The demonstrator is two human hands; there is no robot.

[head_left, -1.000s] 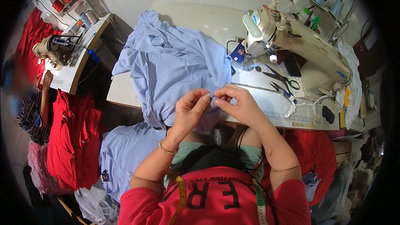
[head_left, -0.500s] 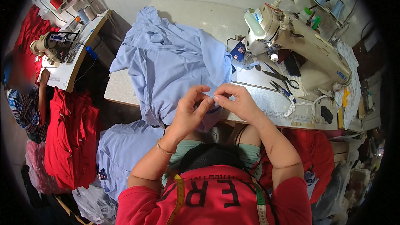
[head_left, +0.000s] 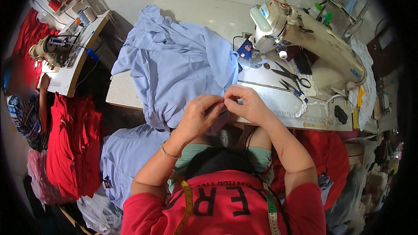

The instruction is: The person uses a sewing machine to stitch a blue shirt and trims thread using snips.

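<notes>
My left hand (head_left: 202,112) and my right hand (head_left: 244,103) meet over the near edge of the sewing table, fingertips pinched together and touching. Whatever lies between them is too small to make out. Just beyond and to the left, a light blue garment (head_left: 178,67) is heaped on the table, its near part hanging over the edge below my left hand. Right of the cloth stands a sewing machine (head_left: 300,30). A dark blue card-like packet (head_left: 246,48) lies by its needle area.
Black scissors (head_left: 291,75) and small thread snips (head_left: 292,88) lie right of my hands, near a white braided cord (head_left: 311,108). More blue cloth (head_left: 133,161) hangs at lower left, beside red garments (head_left: 74,146). A co-worker (head_left: 28,100) sits at another machine (head_left: 48,50) on the far left.
My left hand's fingers have closed more tightly and drawn up against the right fingertips. The whole view has shifted slightly. The blue garment stays in place.
</notes>
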